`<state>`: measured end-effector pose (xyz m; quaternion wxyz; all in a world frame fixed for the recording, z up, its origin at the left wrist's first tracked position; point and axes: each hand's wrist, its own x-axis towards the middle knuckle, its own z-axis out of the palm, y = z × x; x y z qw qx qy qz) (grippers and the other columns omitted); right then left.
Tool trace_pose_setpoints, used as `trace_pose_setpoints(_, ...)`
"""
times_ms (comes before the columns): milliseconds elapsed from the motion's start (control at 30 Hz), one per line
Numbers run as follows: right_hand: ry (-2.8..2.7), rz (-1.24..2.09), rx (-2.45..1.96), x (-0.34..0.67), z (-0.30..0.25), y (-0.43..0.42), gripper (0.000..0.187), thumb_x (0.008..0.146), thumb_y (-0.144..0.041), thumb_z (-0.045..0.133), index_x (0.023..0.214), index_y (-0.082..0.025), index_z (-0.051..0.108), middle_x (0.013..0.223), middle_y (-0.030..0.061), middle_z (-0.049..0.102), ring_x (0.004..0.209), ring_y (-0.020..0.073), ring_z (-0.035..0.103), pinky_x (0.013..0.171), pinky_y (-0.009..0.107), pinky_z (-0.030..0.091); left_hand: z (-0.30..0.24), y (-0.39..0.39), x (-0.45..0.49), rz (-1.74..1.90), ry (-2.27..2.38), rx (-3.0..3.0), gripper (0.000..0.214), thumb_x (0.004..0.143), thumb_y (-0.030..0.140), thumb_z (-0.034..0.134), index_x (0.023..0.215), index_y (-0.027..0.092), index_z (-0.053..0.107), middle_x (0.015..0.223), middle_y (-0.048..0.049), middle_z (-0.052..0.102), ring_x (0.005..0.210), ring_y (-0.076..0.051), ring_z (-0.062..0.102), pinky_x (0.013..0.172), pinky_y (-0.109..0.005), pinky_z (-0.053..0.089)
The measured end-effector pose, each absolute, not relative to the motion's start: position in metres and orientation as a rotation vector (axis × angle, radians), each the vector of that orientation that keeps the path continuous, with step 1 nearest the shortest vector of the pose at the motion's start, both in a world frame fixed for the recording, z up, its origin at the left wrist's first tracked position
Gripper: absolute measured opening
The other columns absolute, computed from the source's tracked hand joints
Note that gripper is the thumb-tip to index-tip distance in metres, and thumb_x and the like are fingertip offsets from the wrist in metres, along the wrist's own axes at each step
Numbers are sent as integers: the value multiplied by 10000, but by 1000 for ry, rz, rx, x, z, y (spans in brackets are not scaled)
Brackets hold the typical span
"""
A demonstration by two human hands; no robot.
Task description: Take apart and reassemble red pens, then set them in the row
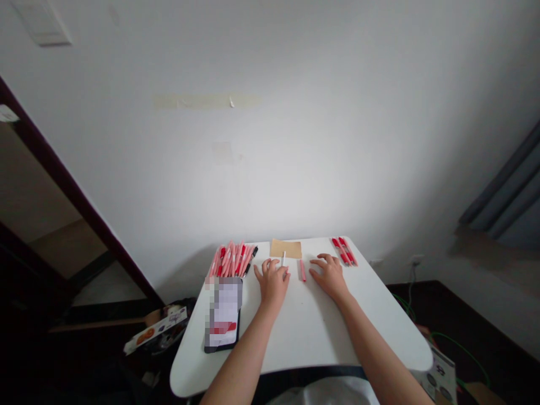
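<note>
My left hand (272, 279) rests on the white table (304, 332) with fingers curled, and a thin white pen refill (283, 259) sticks up from between its fingers. My right hand (329, 274) lies flat beside it with fingers spread, holding nothing. Between the two hands lies a pink pen barrel (302, 270). A pile of several pink and red pens (233, 260) sits at the far left of the table. Three red pens (344, 251) lie at the far right, just past my right hand.
A brown paper piece (286, 248) lies at the table's far edge. A dark phone (224, 315) lies left of my left forearm. A white wall stands right behind the table. Boxes and cables sit on the dark floor on both sides.
</note>
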<state>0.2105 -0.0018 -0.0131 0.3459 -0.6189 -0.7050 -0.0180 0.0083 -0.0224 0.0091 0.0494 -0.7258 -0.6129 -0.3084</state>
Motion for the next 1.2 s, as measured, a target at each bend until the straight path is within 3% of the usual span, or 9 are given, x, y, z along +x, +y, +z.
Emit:
trace_pose_setpoints(367,-1838,-21,-1532,212,-14,0,320,796,-152,539,978,-340,722,1133,53,570,1044,254,456,864,416,412,10,-22,9,-977,-1891,-2193,133,787,304,625,888,303,711,1136,-37,605,1166,-245,424,1088,-606,159)
trace_pose_setpoints(867,-1810,-25,-1508,213,-18,3,171,810,-222,585,810,-295,740,1070,68,602,1020,264,476,857,426,432,15,-23,10,-988,-1868,-2235,147,822,307,575,803,276,718,1121,-44,620,1160,-238,441,1102,-581,157)
trace_pose_setpoints(1200,-1801,160,-1192,204,2,-6,210,894,-327,506,919,-243,697,893,70,659,930,225,530,856,397,445,20,-21,8,-1144,-1879,-2264,120,804,302,609,822,288,727,1146,-33,622,1166,-230,450,1081,-528,238)
